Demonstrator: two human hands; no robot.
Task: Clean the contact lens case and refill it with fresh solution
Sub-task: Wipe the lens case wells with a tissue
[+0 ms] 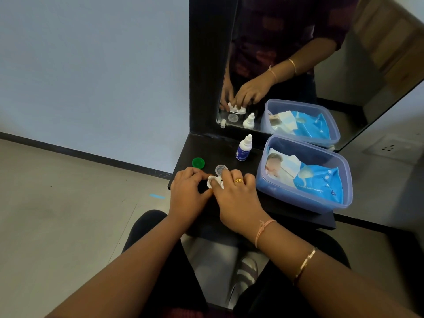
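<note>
Head view, looking down at a black shelf (220, 148) below a mirror (321, 65). One white contact lens case (214, 182) near the shelf's front edge, gripped from both sides: left hand (185, 191) at 9 o'clock with curled fingers pinching its left end, right hand (234, 196) at 3 o'clock with ringed fingers curled over its top. Case mostly covered; long axis seemingly running 9 to 3, as the mirror's reflection suggests, wells facing up there. Two loose caps on the shelf: one green cap (198, 162) at 11 o'clock from the case, one clear cap (220, 169) just beside it at 12, touching the right fingertips. One small solution bottle (244, 148) upright at 1 o'clock, white nozzle pointing up, dark blue label with print too small to read. One blue-tinted plastic container (275, 189) at 3 o'clock, lidless, holding a blue packet (321, 182) with white lettering too blurred to make out.
</note>
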